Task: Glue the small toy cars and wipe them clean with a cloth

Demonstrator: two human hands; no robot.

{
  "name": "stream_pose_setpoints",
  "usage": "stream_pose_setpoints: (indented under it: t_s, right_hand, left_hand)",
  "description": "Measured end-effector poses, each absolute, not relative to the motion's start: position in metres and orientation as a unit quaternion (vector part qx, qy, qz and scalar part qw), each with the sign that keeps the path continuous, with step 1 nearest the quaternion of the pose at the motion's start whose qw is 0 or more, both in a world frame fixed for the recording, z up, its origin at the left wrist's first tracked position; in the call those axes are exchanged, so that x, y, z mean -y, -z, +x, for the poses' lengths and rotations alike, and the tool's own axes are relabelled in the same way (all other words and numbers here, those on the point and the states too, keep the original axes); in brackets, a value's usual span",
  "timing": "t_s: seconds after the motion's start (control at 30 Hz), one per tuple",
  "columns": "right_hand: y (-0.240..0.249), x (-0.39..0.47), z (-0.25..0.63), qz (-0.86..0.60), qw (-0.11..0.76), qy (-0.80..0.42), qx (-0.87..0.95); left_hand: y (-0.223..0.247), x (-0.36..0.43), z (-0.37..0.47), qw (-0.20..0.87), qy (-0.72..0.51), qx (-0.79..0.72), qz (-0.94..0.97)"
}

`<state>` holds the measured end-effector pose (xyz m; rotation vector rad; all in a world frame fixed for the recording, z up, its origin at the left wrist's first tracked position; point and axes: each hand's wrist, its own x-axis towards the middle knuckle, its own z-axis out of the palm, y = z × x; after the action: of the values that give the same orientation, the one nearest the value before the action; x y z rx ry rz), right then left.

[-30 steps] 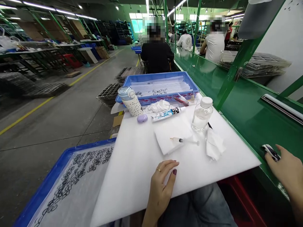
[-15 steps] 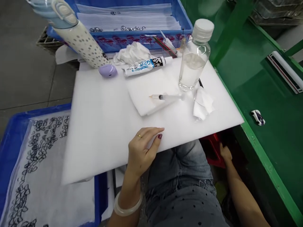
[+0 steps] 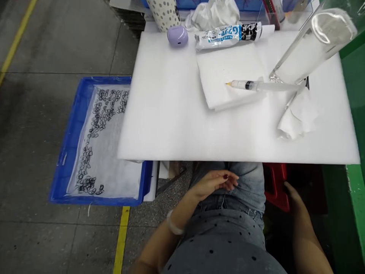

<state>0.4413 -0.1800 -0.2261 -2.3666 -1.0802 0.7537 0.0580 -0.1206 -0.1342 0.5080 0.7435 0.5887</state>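
The left hand (image 3: 214, 182) lies loosely open on the person's denim lap, fingers relaxed and gripping nothing, just below the near edge of the white foam board (image 3: 176, 114). The right hand (image 3: 291, 190) reaches down beside the red stool (image 3: 275, 184) under the board's right part, touching or nearly touching its edge; whether those fingers are curled or spread I cannot tell in the shadow. The near half of the board is bare, a broad white stretch from the left corner to the crumpled tissue (image 3: 298, 116) near the right end. Things crowd the far side: a syringe (image 3: 256, 85) lies across a folded white pad (image 3: 228, 78), its orange tip pointing left, its plunger end by the base of a clear plastic bottle (image 3: 310, 45). Behind the pad lies a glue tube (image 3: 230, 34) with blue lettering, too small to read surely, and a black patch at its cap end. Left of it sits a small lilac case (image 3: 177, 36), and behind that a dotted cup (image 3: 164, 11). The board's left corner overhangs a blue tray (image 3: 68, 152) on the floor, lined white and strewn with small dark rings. A yellow floor line (image 3: 121, 239) runs from the tray's near edge.
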Motion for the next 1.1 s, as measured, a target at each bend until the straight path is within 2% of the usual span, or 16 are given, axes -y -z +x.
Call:
stream_pose_setpoints:
  t_s: [0.17, 0.27, 0.37, 0.53, 0.67, 0.8, 1.1]
  right_hand:
    - [0.204, 0.198, 0.397, -0.884, 0.2, -0.289, 0.309]
    - [0.166, 0.208, 0.34, -0.827, 0.216, -0.317, 0.412]
    - [0.138, 0.205, 0.294, -0.76, 0.194, -0.319, 0.532]
    - [0.129, 0.197, 0.285, -0.645, 0.158, -0.487, 0.568]
    - [0.128, 0.193, 0.3, -0.614, 0.151, -0.54, 0.555]
    - [0.132, 0.192, 0.304, -0.601, 0.159, -0.54, 0.568]
    - [0.131, 0.188, 0.313, -0.682, 0.154, -0.457, 0.55]
  left_hand:
    - [0.174, 0.124, 0.101, 0.879, -0.249, -0.37, 0.166]
    - [0.181, 0.125, 0.108, 0.882, -0.241, -0.374, 0.156]
    - [0.181, 0.126, 0.112, 0.871, -0.254, -0.385, 0.171]
    - [0.183, 0.126, 0.115, 0.841, -0.288, -0.422, 0.178]
    - [0.191, 0.124, 0.113, 0.842, -0.279, -0.43, 0.168]
    - [0.196, 0.123, 0.11, 0.853, -0.266, -0.425, 0.146]
    - [0.21, 0.122, 0.104, 0.877, -0.244, -0.399, 0.113]
